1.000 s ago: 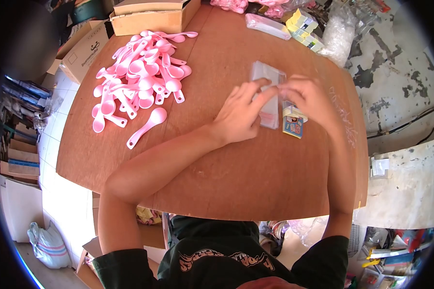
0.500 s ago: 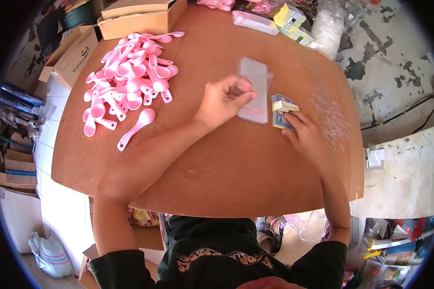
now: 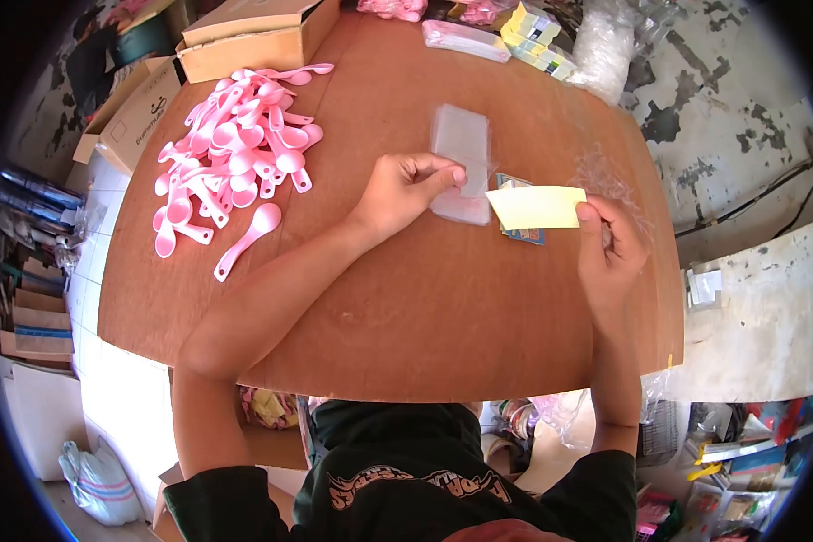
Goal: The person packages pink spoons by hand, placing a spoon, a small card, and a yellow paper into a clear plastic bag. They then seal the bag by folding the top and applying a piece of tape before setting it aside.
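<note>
My left hand (image 3: pixel 413 188) is pinched just over the lower part of a stack of clear plastic sleeves (image 3: pixel 462 149); whether anything thin is between its fingertips is too small to tell. Between thumb and fingers, my right hand (image 3: pixel 612 242) grips a pale yellow paper strip (image 3: pixel 542 207) by its right end. The strip hangs above a small stack of blue printed cards (image 3: pixel 522 235) and partly hides it. Pink plastic spoons (image 3: pixel 235 149) lie heaped at the left of the table, with a single spoon (image 3: pixel 248 240) apart from the heap.
A cardboard box (image 3: pixel 244 45) stands at the table's back left. Along the back edge are a packet of clear sleeves (image 3: pixel 465 41), yellow card stacks (image 3: pixel 535 41) and a roll of clear plastic (image 3: pixel 602 54). Loose clear plastic (image 3: pixel 605 176) lies at the right.
My right hand has lifted off the blue cards and moved right, now with the yellow strip in its fingers. My left hand stays pinched, slightly shifted left.
</note>
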{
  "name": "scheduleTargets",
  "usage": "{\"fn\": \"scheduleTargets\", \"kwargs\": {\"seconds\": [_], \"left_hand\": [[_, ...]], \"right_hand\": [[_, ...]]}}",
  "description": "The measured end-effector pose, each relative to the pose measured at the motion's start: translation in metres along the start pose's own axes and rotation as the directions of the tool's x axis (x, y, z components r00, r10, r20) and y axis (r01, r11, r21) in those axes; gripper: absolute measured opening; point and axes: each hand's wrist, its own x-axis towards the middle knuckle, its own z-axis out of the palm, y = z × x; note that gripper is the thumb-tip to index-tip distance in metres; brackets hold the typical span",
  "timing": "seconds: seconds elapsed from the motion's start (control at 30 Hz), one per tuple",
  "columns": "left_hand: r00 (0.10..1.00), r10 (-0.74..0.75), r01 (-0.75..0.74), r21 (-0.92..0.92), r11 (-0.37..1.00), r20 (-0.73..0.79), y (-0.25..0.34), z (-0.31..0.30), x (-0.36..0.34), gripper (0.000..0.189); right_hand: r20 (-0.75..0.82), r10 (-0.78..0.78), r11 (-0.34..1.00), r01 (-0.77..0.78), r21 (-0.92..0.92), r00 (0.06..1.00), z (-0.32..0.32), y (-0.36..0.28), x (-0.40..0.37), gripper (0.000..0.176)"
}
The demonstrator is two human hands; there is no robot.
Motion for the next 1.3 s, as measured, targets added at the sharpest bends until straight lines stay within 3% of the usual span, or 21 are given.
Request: {"fn": "scheduleTargets", "kwargs": {"seconds": [0.07, 0.17, 0.3, 0.4, 0.47, 0.6, 0.67, 0.9, 0.97, 1.07, 1.23, 1.3], "left_hand": [[0.999, -0.011, 0.009, 0.046, 0.999, 0.046, 0.002, 0.004, -0.004, 0.019], [0.986, -0.043, 0.042, 0.007, 0.999, 0.160, 0.008, 0.006, -0.010, 0.020], [0.985, -0.019, 0.002, 0.099, 0.995, 0.171, 0.009, 0.011, -0.014, 0.019], [0.976, -0.009, -0.017, 0.115, 0.993, 0.218, 0.015, 0.012, -0.016, 0.020], [0.976, -0.011, -0.018, 0.132, 0.991, 0.217, 0.012, 0.012, -0.016, 0.024], [0.972, 0.013, -0.076, 0.259, 0.963, 0.236, 0.020, 0.015, -0.018, 0.035], [0.965, 0.023, -0.094, 0.261, 0.961, 0.260, 0.018, 0.016, -0.018, 0.038], [0.973, 0.059, -0.111, 0.232, 0.966, 0.223, 0.032, 0.018, -0.018, 0.052], [0.972, 0.029, -0.100, 0.299, 0.949, 0.235, 0.038, 0.017, -0.019, 0.053], [0.964, -0.018, -0.090, 0.390, 0.916, 0.264, 0.041, 0.017, -0.019, 0.055], [0.950, -0.081, -0.023, 0.325, 0.945, 0.303, 0.047, 0.024, -0.023, 0.060], [0.967, -0.025, -0.044, 0.265, 0.963, 0.252, 0.042, 0.025, -0.023, 0.064]], "right_hand": [[-0.128, -0.026, 0.987, 0.045, 0.154, 0.991, 0.012, 0.007, -0.001, 0.008], [-0.168, -0.076, 0.968, 0.113, 0.222, 0.983, 0.025, 0.018, 0.004, 0.009], [-0.208, -0.054, 0.958, 0.110, 0.264, 0.977, 0.037, 0.029, 0.005, 0.009], [-0.171, -0.029, 0.974, 0.066, 0.217, 0.985, 0.040, 0.031, -0.001, 0.010], [-0.036, 0.110, 0.948, -0.094, 0.306, 0.993, 0.041, 0.025, -0.005, 0.013], [0.042, 0.107, 0.938, -0.115, 0.328, 0.993, 0.043, 0.028, -0.008, 0.012], [0.098, 0.192, 0.863, -0.215, 0.457, 0.977, 0.048, 0.036, -0.015, 0.015], [-0.054, 0.179, 0.920, -0.147, 0.364, 0.982, 0.036, 0.039, -0.012, 0.017], [0.081, 0.272, 0.862, -0.280, 0.422, 0.959, 0.034, 0.030, -0.012, 0.017], [0.147, 0.320, 0.803, -0.350, 0.483, 0.936, 0.037, 0.027, -0.015, 0.017], [0.075, 0.355, 0.797, -0.344, 0.497, 0.932, 0.035, 0.023, -0.014, 0.019], [0.038, 0.394, 0.780, -0.356, 0.515, 0.919, 0.033, 0.023, -0.015, 0.019]]}}
